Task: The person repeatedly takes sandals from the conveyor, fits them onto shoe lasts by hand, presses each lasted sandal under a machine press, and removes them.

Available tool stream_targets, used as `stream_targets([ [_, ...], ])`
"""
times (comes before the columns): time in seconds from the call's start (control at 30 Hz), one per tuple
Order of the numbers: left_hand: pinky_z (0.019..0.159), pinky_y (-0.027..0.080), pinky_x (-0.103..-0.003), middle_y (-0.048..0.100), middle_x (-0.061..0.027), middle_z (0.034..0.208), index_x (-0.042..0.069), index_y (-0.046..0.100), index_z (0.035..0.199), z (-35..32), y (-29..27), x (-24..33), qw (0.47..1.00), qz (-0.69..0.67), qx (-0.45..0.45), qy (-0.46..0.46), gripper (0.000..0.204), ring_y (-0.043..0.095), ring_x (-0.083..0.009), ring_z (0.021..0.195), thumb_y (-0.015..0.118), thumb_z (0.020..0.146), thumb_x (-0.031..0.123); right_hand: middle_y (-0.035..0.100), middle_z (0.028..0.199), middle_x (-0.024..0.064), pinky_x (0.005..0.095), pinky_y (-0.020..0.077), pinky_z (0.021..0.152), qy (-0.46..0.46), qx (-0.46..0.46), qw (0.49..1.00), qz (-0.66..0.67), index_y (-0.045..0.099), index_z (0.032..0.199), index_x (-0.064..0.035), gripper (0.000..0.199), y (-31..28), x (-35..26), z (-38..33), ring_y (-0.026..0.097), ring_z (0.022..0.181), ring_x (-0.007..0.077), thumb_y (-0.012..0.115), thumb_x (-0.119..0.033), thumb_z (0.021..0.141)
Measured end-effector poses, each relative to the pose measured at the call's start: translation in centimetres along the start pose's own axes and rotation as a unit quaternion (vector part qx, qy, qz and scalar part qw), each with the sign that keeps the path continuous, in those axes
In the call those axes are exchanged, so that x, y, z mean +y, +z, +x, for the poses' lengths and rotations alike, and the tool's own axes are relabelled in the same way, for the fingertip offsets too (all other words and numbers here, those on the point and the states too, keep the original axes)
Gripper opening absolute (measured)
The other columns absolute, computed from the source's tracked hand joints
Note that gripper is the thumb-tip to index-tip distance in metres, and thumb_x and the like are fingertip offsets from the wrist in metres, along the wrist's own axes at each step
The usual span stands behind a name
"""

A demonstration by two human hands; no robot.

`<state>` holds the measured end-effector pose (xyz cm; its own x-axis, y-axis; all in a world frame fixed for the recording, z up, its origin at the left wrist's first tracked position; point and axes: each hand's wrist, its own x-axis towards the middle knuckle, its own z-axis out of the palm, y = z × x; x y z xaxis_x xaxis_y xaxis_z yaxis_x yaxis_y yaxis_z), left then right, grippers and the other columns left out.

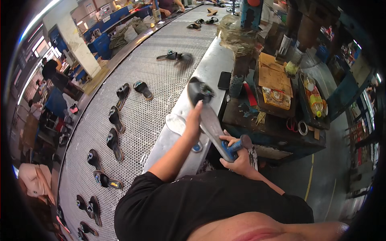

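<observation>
Left hand (193, 122) clamped on a grey foot-shaped form (212, 123) — right hand (239, 162) curled round its blue end — black slide sandal (200, 91) at left fingertips.

left hand (193, 122) forward, forearm (171, 158) outstretched; right hand (239, 160) closer, fingers (229, 138) curled

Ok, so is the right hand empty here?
No: the right hand has its fingers around the blue fitting at the near end of the long grey form.
</observation>
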<state>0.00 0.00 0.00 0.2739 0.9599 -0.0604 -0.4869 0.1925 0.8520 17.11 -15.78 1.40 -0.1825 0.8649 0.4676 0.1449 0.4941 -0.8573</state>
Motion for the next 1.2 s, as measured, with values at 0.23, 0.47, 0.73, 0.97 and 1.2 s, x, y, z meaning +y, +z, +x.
stream_targets([
  [0.23, 0.097, 0.042, -0.033, 0.054, -0.0115, 0.124, 0.002, 0.042, 0.137, -6.8, 2.7, -2.0, 0.945, 0.182, -0.271, -0.02, 0.055, 0.051, -0.0177, 0.114, 0.065, 0.092, 0.027, 0.052, 0.133, 0.0184, 0.0399, 0.0358, 0.105, 0.054, 0.203, 0.976, -0.062, 0.045, 0.115, -0.0031, 0.056, 1.5, -0.4, 0.1, 0.048, 0.124, 0.0268, 0.074, -0.004, 0.068],
  [0.47, 0.103, 0.038, -0.042, 0.052, -0.02, 0.13, 0.0, 0.049, 0.134, 4.9, -14.7, 12.2, 0.729, 0.591, 0.019, 0.345, 0.064, 0.05, -0.0349, 0.118, 0.076, 0.079, 0.018, 0.058, 0.109, 0.0108, 0.035, 0.0458, 0.09, -0.008, 0.318, 0.867, -0.383, 0.053, 0.125, -0.0069, 0.06, -8.1, 1.2, 6.4, 0.059, 0.102, 0.0258, 0.075, -0.007, 0.069],
  [0.73, 0.112, 0.027, -0.048, 0.035, -0.0151, 0.152, 0.017, 0.037, 0.147, 5.7, -31.9, 10.3, 0.514, 0.799, 0.311, 0.017, 0.074, 0.037, -0.0432, 0.132, 0.061, 0.085, 0.051, 0.053, 0.122, 0.0241, 0.0465, 0.0453, 0.088, 0.179, 0.246, 0.85, -0.431, 0.038, 0.136, -0.0152, 0.073, -17.2, 6.7, 6.9, 0.056, 0.109, 0.0432, 0.075, -0.021, 0.073],
  [0.97, 0.098, 0.042, -0.044, 0.063, -0.017, 0.116, 0.004, 0.061, 0.117, 6.5, -28.0, 7.2, 0.58, 0.741, 0.264, 0.215, 0.051, 0.055, -0.0367, 0.11, 0.069, 0.081, 0.039, 0.053, 0.124, 0.023, 0.0459, 0.0437, 0.09, 0.126, 0.209, 0.826, -0.508, 0.041, 0.136, -0.0132, 0.073, -25.2, 9.2, 5.9, 0.056, 0.109, 0.0408, 0.077, -0.027, 0.074],
  [1.2, 0.088, 0.046, -0.045, 0.064, -0.0167, 0.102, 0.003, 0.055, 0.102, 10.3, -18.0, 3.5, 0.597, 0.702, 0.367, 0.128, 0.053, 0.06, -0.0329, 0.101, 0.072, 0.076, 0.046, 0.047, 0.131, 0.0204, 0.0432, 0.0337, 0.108, -0.113, 0.438, 0.797, -0.399, 0.037, 0.133, 0.0039, 0.062, -19.6, 6.7, 5.9, 0.049, 0.121, 0.0329, 0.067, -0.003, 0.079],
])
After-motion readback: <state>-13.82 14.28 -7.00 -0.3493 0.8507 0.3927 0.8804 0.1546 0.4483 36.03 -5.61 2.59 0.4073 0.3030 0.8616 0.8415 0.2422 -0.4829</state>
